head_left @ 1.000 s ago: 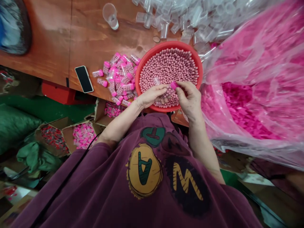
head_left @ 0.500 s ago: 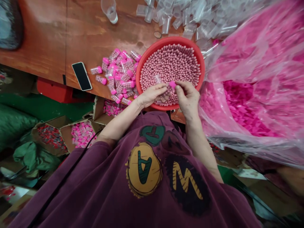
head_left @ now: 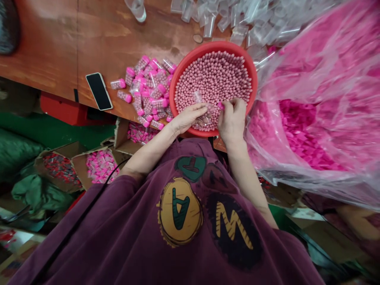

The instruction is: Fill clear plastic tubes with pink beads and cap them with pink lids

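Observation:
My left hand (head_left: 190, 116) is closed around a clear plastic tube (head_left: 209, 112) above the near side of a red bowl (head_left: 254, 85). Pale pink beads (head_left: 216, 71) fill that bowl, and another small clear tube (head_left: 197, 95) lies on them. My right hand (head_left: 233, 118) pinches a bright pink cap (head_left: 220, 105) just right of the tube, with a small gap between the two. Fingers partly cover the held tube, so I cannot tell how full it is. Left of the bowl lies a heap of pink-capped tubes (head_left: 157, 92) with beads inside.
A phone (head_left: 99, 91) lies on the wooden table (head_left: 44, 51). Loose clear tubes (head_left: 249, 16) are piled at the back. A large plastic bag (head_left: 320, 79) of pink caps (head_left: 308, 138) is on the right. Cardboard boxes (head_left: 102, 166) of small parts stand below at left.
The pink cap in my right hand has moved slightly right, away from the tube. My right hand has turned knuckles up. My left hand keeps its hold. The view has shifted slightly.

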The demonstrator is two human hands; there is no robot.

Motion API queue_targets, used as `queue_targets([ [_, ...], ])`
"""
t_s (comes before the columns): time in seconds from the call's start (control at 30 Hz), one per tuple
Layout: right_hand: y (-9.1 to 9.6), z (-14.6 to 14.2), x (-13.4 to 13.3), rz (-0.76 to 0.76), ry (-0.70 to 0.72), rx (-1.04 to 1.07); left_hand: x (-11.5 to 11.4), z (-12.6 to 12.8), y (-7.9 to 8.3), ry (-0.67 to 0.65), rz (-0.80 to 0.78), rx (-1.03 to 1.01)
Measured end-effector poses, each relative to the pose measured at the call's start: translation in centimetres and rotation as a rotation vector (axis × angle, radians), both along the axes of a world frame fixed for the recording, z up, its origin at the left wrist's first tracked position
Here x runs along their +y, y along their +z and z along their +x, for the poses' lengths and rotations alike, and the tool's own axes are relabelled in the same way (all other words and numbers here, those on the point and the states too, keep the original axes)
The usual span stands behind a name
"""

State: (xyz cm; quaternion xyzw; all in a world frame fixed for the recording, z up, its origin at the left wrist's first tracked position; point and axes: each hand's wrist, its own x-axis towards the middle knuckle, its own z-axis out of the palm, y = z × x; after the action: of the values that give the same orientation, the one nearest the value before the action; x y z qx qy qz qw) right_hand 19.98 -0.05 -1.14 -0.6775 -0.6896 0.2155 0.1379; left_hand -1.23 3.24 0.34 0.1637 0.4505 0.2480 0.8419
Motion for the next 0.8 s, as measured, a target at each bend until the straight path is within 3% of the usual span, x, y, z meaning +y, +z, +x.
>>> queue_targets([
  [0.13,-0.2,0.3,-0.1,0.047,0.032,0.103,0.0,0.3,0.1,0.025,-0.043,0.007],
  [0.3,-0.4,-0.5,-0.8,0.163,0.048,0.209,-0.3,0.9,-0.9,0.033,-0.044,-0.028],
  [0.47,-0.2,-0.7,-1.5,0.182,0.091,0.287,-0.5,0.7,-2.0,0.028,-0.004,-0.060],
  [0.67,-0.4,0.4,-1.3,0.309,-0.008,0.425,-0.7,0.6,-2.7,0.059,0.001,-0.128],
  [0.8,-0.9,0.2,-1.2,0.193,-0.183,0.570,-0.6,0.6,-3.1,0.036,0.033,-0.159],
])
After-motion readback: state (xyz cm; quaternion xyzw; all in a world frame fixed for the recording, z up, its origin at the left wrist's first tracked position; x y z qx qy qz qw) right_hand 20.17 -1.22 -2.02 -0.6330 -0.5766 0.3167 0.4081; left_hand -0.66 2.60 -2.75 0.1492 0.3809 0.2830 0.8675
